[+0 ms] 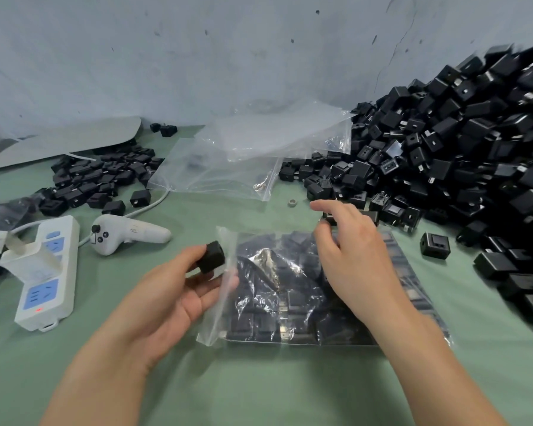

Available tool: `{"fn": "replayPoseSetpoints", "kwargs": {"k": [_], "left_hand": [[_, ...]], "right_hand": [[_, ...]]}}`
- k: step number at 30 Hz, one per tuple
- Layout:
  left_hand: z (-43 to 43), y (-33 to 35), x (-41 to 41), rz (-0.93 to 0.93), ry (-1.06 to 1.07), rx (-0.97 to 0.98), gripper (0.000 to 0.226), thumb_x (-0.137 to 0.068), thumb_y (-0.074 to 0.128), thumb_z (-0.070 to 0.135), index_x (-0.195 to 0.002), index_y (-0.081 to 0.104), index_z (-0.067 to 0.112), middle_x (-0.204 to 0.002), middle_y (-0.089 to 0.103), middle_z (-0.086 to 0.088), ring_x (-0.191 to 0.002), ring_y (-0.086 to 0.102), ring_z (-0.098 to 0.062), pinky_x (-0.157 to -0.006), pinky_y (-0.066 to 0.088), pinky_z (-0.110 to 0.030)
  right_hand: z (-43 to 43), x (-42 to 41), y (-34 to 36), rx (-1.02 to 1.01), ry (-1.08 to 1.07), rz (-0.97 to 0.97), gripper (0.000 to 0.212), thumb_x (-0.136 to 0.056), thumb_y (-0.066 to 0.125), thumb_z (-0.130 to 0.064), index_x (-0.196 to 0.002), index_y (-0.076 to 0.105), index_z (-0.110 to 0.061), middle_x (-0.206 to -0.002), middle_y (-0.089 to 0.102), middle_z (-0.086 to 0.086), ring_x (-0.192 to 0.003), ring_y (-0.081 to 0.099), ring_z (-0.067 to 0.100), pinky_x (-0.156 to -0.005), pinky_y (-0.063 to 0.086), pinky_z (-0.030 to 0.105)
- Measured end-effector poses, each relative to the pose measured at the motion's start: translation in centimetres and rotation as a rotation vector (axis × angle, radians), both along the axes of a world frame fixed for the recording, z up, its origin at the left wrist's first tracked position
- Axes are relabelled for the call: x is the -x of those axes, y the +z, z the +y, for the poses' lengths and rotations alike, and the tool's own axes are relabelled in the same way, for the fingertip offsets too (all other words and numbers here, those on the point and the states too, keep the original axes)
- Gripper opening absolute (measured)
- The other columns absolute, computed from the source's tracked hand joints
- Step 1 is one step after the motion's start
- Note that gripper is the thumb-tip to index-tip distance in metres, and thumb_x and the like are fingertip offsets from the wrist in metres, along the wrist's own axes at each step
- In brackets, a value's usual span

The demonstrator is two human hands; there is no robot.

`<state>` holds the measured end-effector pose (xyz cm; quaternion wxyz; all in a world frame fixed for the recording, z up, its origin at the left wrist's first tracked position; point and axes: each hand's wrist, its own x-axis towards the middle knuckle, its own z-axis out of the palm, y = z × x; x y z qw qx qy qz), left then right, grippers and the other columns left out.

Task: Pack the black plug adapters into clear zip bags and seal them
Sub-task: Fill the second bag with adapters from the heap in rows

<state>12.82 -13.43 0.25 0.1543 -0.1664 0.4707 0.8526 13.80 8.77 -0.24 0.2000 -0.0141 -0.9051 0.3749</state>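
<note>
Left hand (179, 290) around boxy black adapter (211, 258)

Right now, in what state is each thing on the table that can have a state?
left hand, grips one black adapter.
right hand, fingers at a loose adapter by the pile; grip unclear.
front zip bag, full of adapters, lying flat, left mouth unsealed.
spare bags, not yet filled.
power strip, red light on.
</note>
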Motion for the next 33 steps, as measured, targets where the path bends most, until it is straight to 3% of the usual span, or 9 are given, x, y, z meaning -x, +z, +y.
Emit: {"fn": "replayPoseSetpoints", "kwargs": {"k": [4, 7, 11, 14, 18, 22, 24, 30, 33], "left_hand": [[-1.5, 0.1, -0.1, -0.128, 0.050, -0.202, 0.028, -0.076, 0.063, 0.016, -0.098, 0.059, 0.000, -0.087, 0.067, -0.020, -0.067, 0.067, -0.020, -0.061, 0.061, -0.027], [-2.5, -0.4, -0.1, -0.116, 0.119, -0.093, 0.021, -0.083, 0.060, 0.013, -0.099, 0.060, -0.001, -0.083, 0.069, -0.016, -0.065, 0.059, -0.015, -0.050, 0.054, -0.020], [-3.6, -1.5, -0.6, 0.119, 0.116, 0.715, 0.022, -0.094, 0.063, 0.006, -0.112, 0.066, 0.017, -0.095, 0.072, -0.001, -0.085, 0.064, -0.017, -0.067, 0.053, -0.022], [-3.2, -1.9, -1.1, 0.383, -0.008, 1.238, 0.040, -0.088, 0.068, 0.003, -0.100, 0.065, 0.042, -0.095, 0.073, 0.017, -0.089, 0.068, 0.000, -0.072, 0.046, -0.019], [-2.1, -2.0, -1.6, 0.427, -0.094, 0.999, 0.043, -0.087, 0.069, -0.001, -0.095, 0.073, 0.041, -0.088, 0.076, 0.014, -0.080, 0.069, 0.003, -0.068, 0.051, -0.011], [-1.5, -1.6, -1.2, 0.235, -0.150, 0.421, 0.037, -0.090, 0.054, -0.007, -0.110, 0.075, 0.015, -0.111, 0.074, -0.012, -0.094, 0.067, -0.021, -0.082, 0.056, -0.034], [-1.5, -1.4, -0.9, 0.227, -0.145, 0.275, 0.035, -0.088, 0.050, -0.003, -0.116, 0.071, 0.002, -0.117, 0.071, -0.018, -0.099, 0.067, -0.023, -0.081, 0.060, -0.030], [0.3, -2.0, -0.9, 0.243, -0.081, 0.373, 0.024, -0.096, 0.055, 0.001, -0.118, 0.062, 0.010, -0.098, 0.076, -0.013, -0.068, 0.070, -0.015, -0.059, 0.058, -0.027], [1.4, -2.5, -1.0, 0.294, -0.075, 0.582, 0.030, -0.097, 0.058, 0.001, -0.122, 0.057, 0.018, -0.105, 0.077, -0.001, -0.090, 0.074, -0.019, -0.084, 0.058, -0.041]], "right_hand": [[0.2, 0.1, -0.1, 0.022, -0.004, 0.012, 0.034, -0.101, 0.041, -0.023, -0.130, 0.055, -0.033, -0.130, 0.052, -0.016, -0.119, 0.040, 0.003, -0.108, 0.036, 0.038], [0.4, 0.2, -0.2, 0.036, -0.006, 0.023, 0.034, -0.101, 0.041, -0.022, -0.129, 0.056, -0.034, -0.128, 0.051, -0.019, -0.113, 0.036, -0.002, -0.106, 0.036, 0.033], [0.6, 0.2, -0.2, 0.046, -0.009, 0.040, 0.033, -0.100, 0.042, -0.021, -0.128, 0.057, -0.034, -0.125, 0.050, -0.020, -0.111, 0.036, -0.002, -0.103, 0.035, 0.031], [0.4, 0.3, -0.1, 0.053, -0.008, 0.038, 0.033, -0.100, 0.042, -0.022, -0.127, 0.057, -0.034, -0.128, 0.051, -0.019, -0.112, 0.036, -0.002, -0.105, 0.035, 0.033], [0.2, 0.1, 0.0, 0.060, 0.004, 0.035, 0.032, -0.100, 0.041, -0.023, -0.126, 0.056, -0.035, -0.126, 0.048, -0.022, -0.113, 0.035, -0.003, -0.105, 0.035, 0.032], [0.2, 0.2, -0.1, 0.045, 0.007, 0.029, 0.032, -0.101, 0.041, -0.023, -0.127, 0.057, -0.033, -0.123, 0.046, -0.022, -0.111, 0.035, -0.002, -0.105, 0.036, 0.033], [0.1, 0.2, -0.2, 0.035, 0.009, 0.019, 0.033, -0.101, 0.041, -0.023, -0.127, 0.057, -0.032, -0.123, 0.046, -0.022, -0.111, 0.036, 0.000, -0.106, 0.036, 0.034], [-0.1, 0.3, -0.5, -0.128, 0.016, -0.074, 0.034, -0.100, 0.038, -0.029, -0.127, 0.058, -0.031, -0.130, 0.055, -0.013, -0.120, 0.042, 0.011, -0.111, 0.029, 0.035], [-0.2, 0.2, -0.7, -0.223, 0.023, -0.120, 0.036, -0.099, 0.035, -0.032, -0.127, 0.058, -0.032, -0.128, 0.056, -0.013, -0.121, 0.044, 0.013, -0.113, 0.027, 0.038]]}}
